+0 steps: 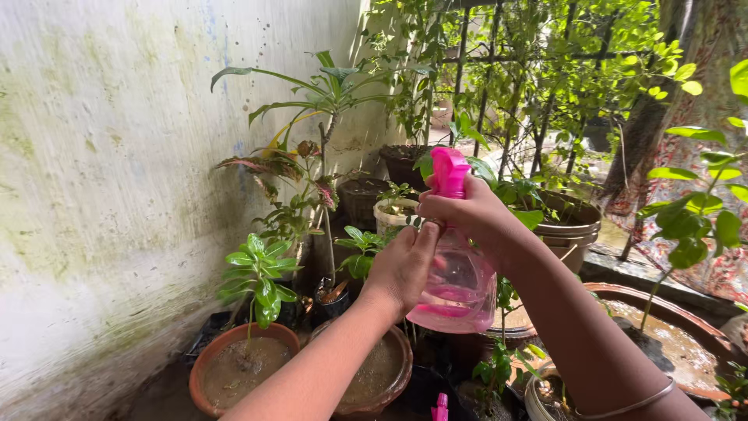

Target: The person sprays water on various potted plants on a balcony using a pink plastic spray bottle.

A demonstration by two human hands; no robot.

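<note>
Here the right hand (467, 214) grips the neck of a pink spray bottle (456, 288) just under its pink nozzle (449, 171), while the left hand (401, 265) wraps the bottle's clear body from the side. Below both hands stand clay pots (241, 362) with small green plants (261, 273), beside a stained white wall (101, 179).

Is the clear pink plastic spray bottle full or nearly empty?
Nearly empty: through the clear pink plastic spray bottle, held upright, liquid shows only near the bottom; the body above looks clear.
</note>
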